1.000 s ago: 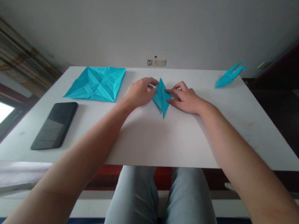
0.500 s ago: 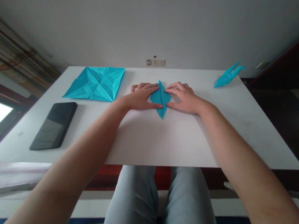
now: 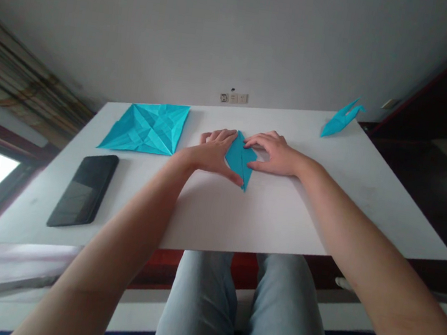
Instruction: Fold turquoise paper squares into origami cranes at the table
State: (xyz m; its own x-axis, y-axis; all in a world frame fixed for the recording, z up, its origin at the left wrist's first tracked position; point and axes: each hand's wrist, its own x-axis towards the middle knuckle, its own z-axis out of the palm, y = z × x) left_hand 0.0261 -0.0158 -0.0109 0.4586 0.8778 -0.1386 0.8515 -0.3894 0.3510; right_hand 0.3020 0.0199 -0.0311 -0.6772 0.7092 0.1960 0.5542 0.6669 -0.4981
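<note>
Left hand (image 3: 211,154) flat on the table (image 3: 274,219), fingers loosely spread, palm down on the 9 o'clock side of the folded paper (image 3: 241,162). Thumb runs along its lower edge toward the tip at 6 o'clock. Right hand (image 3: 275,155) also flat, fingers together, pressing the 3 o'clock side. No pinch by either hand.

Folded paper is blue, a narrow kite shape, lying mid-table between the 2 hands. Its left part is hidden under the left fingers, so its layers and creases are hard to read.

Creased blue sheet (image 3: 148,128) lies unfolded at 9 o'clock, well apart from the left hand. Dark phone (image 3: 84,190) at 8 o'clock, screen off. Small blue paper figure (image 3: 340,120) at 2 o'clock near the far table corner, too small to make out its shape. Wall socket (image 3: 233,98) at 12 o'clock, blurry. Legs (image 3: 244,314) at 6 o'clock, cut off by the bottom edge.
</note>
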